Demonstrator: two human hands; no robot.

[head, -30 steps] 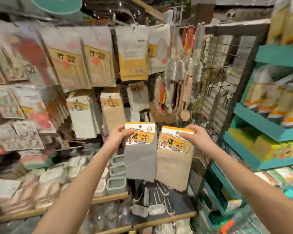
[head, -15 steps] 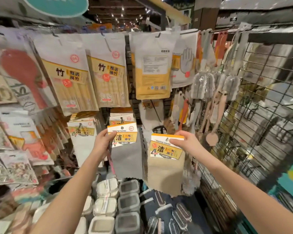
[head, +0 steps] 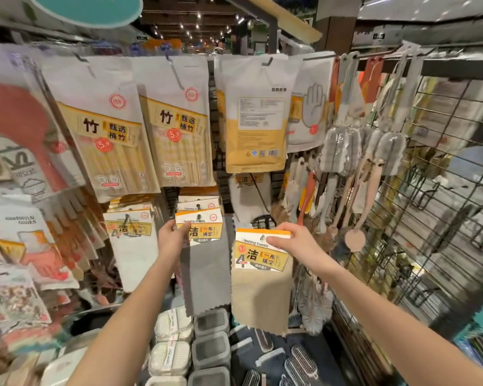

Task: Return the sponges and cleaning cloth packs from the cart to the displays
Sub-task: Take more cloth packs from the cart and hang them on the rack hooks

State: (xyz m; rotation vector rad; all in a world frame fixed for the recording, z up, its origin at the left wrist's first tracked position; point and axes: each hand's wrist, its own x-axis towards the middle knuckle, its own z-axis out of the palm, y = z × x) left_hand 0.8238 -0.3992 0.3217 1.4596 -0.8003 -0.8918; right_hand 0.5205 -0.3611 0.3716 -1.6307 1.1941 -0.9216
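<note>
The left hand [head: 171, 237] pinches the grey cloth pack [head: 204, 263] by its card, touching the hanging packs [head: 198, 204], while the right hand [head: 296, 240] pinches the beige cloth pack [head: 262, 288] just right.

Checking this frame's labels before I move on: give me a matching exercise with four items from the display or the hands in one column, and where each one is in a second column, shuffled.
Things:
1. grey cloth pack
2. beige cloth pack
3. chopstick packs
4. lidded boxes

Places:
A. stacked at the bottom of the view
B. pinched at its card by the right hand
C. hanging in the top row
D. held at its card by the left hand

Pairs: 1-D, 2-B, 3-C, 4-A.
</note>
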